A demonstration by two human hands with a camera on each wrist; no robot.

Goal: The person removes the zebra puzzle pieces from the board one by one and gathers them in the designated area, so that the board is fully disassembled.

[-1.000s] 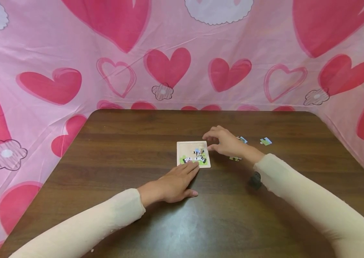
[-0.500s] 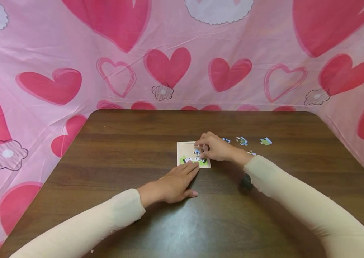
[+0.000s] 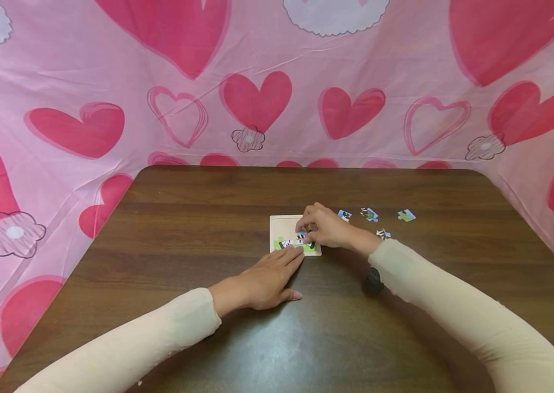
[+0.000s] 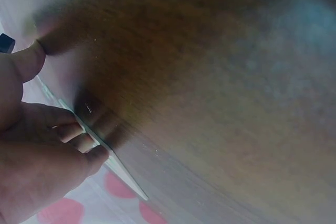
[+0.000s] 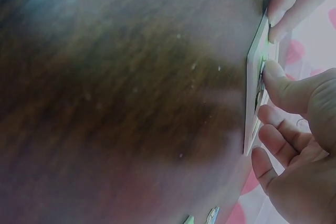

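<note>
A square puzzle tray [image 3: 272,232] with a pale rim lies on the table, its near part filled with green and zebra-striped pieces. My left hand [image 3: 263,277] lies flat, fingers straight, its fingertips on the tray's near edge; the left wrist view shows those fingers [image 4: 97,156] along the rim. Over the right part of the tray my right hand [image 3: 328,226] pinches a blue and striped puzzle piece [image 3: 301,235] with thumb and fingers. In the right wrist view the thumb [image 5: 278,80] presses down inside the tray, while the piece is mostly hidden.
Several loose puzzle pieces lie right of the tray: one behind the right hand [image 3: 344,215], a blue-green one [image 3: 369,214], a green-blue one [image 3: 406,215] and a striped one [image 3: 383,234]. A heart-patterned pink cloth [image 3: 257,103] hangs behind the brown table [image 3: 198,213].
My right hand has moved left from beside the tray onto the piece inside it, which has shifted and turned slightly. The left hand has stayed in place.
</note>
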